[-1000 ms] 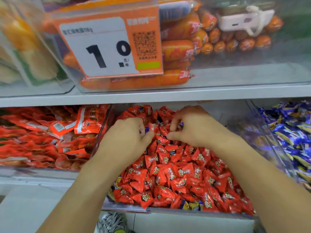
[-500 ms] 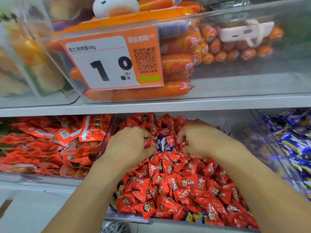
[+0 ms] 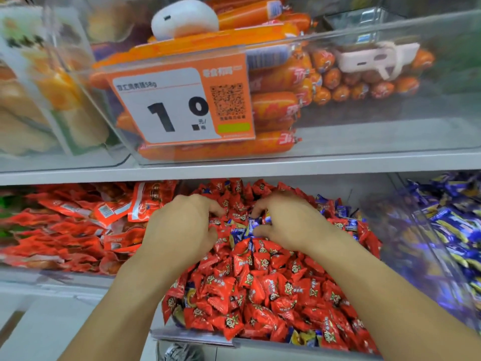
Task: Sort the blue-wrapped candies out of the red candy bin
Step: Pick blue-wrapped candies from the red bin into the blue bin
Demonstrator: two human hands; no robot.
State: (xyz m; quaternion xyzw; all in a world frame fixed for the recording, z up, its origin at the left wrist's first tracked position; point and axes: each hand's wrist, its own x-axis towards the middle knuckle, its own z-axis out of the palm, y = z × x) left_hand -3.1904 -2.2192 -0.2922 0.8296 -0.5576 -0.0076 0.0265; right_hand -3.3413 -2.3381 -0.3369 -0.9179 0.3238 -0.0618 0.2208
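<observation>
Digging into the red candy bin [image 3: 197, 339], the right hand [image 3: 286, 225] pinches blue-wrapped candies [image 3: 242, 231] just beside its thumb; the left hand [image 3: 182, 230], fingers curled, should hold red ones aside.

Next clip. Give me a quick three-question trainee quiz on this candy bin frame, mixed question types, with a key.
1. True or false: blue-wrapped candies lie between the left hand and the right hand.
2. What fills the bin right of the red candy bin? A) sausages B) blue-wrapped candies C) bread
3. Fill in: the price tag hangs on the bin of orange ____.

Key: 1 true; 2 B, see; 3 sausages.
</observation>
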